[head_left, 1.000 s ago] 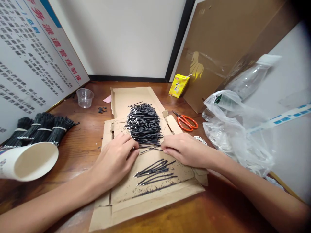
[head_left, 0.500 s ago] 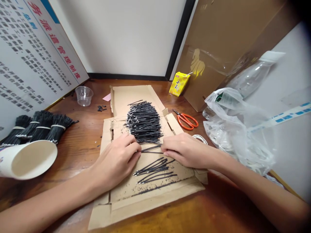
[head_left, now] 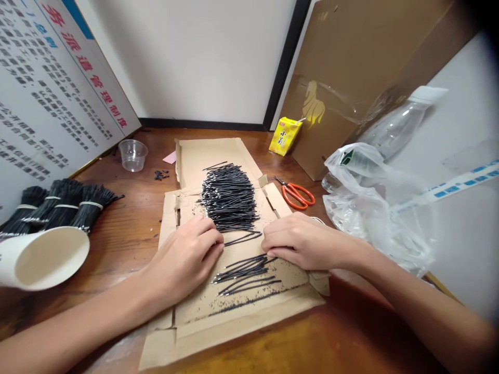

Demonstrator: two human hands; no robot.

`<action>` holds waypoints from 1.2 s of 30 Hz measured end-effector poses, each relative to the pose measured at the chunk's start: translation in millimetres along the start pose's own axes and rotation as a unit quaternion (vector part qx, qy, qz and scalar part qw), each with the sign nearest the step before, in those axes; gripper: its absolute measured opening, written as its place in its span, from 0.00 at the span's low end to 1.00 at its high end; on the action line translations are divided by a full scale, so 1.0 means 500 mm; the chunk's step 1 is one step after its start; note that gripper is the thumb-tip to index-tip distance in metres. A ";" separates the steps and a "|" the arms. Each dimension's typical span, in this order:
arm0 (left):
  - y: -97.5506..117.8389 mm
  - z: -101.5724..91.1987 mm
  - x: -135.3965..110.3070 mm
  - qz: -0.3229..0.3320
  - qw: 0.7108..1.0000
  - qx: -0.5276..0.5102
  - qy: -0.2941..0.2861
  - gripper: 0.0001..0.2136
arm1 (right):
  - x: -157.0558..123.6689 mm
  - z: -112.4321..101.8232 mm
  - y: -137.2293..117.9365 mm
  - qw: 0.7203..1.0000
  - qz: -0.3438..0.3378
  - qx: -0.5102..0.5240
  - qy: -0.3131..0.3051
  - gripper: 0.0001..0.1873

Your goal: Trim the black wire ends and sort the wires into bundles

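- Banded bundles (head_left: 70, 191), black wire: four visible, on the worktop (head_left: 127, 208) outside the cardboard's left edge; judged finished.
- Loose pile (head_left: 230, 195), black wires: middle of the flattened cardboard (head_left: 212, 150); unbanded, judged the greater part outstanding.
- Small group (head_left: 245, 267), black wires: toward the cardboard's near edge, apart from the pile; likewise unbanded.
- Stray wires (head_left: 244, 238): few, between pile and small group; seemingly being put in order.
- Left hand (head_left: 195, 246): fingers curled at the strays' left ends; grasp cannot be told.
- Right hand (head_left: 300, 239): fingertips bunched near the cardboard's right edge; pinch on any wire cannot be told.
- Scissors (head_left: 299, 195), orange-handled: beyond that edge, unused.
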State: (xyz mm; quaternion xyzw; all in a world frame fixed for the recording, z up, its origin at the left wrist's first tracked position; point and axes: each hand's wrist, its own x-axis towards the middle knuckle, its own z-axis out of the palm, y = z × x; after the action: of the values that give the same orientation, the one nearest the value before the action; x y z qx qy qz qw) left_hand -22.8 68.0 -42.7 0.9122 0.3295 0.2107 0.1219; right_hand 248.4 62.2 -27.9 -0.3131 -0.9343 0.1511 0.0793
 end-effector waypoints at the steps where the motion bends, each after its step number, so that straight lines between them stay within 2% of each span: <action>1: 0.000 0.000 0.000 -0.001 1.000 -0.001 -0.001 0.09 | 0.000 0.001 0.002 1.000 0.009 0.003 0.013 0.11; 4: 0.001 -0.001 -0.001 -0.002 1.000 -0.001 -0.001 0.09 | 0.005 0.011 0.006 0.997 0.044 -0.018 0.062 0.10; 6: 0.002 -0.002 -0.001 -0.003 1.000 0.000 0.000 0.09 | 0.009 0.018 0.007 0.995 0.062 -0.046 0.071 0.09; 10: 0.002 -0.003 -0.001 -0.006 1.000 -0.007 -0.003 0.09 | 0.016 0.027 0.003 0.993 0.082 -0.071 0.054 0.08; 17: 0.001 -0.003 0.000 -0.014 1.000 -0.020 -0.006 0.10 | 0.019 0.017 -0.011 0.994 0.104 -0.032 0.020 0.08; 22: -0.002 0.000 -0.002 -0.018 0.999 -0.031 -0.012 0.08 | 0.017 0.006 -0.016 0.997 0.059 0.042 -0.022 0.10; 29: -0.003 0.004 0.000 0.011 0.999 -0.025 -0.018 0.09 | 0.020 0.026 0.002 0.985 0.109 0.015 0.130 0.08; 31: 0.001 0.001 0.000 0.028 0.999 -0.030 -0.022 0.11 | 0.022 0.031 0.004 0.982 0.125 0.012 0.139 0.08; 36: 0.016 -0.013 0.004 0.102 0.988 -0.078 -0.082 0.11 | 0.026 0.038 0.005 0.984 0.142 -0.003 0.106 0.08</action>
State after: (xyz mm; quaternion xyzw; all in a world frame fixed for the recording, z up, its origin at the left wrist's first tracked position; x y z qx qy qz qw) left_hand -20.3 63.8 -33.5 0.9430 0.2060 0.1717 0.1972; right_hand 234.8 67.3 -45.9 -0.4573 -0.8669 0.1236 0.1550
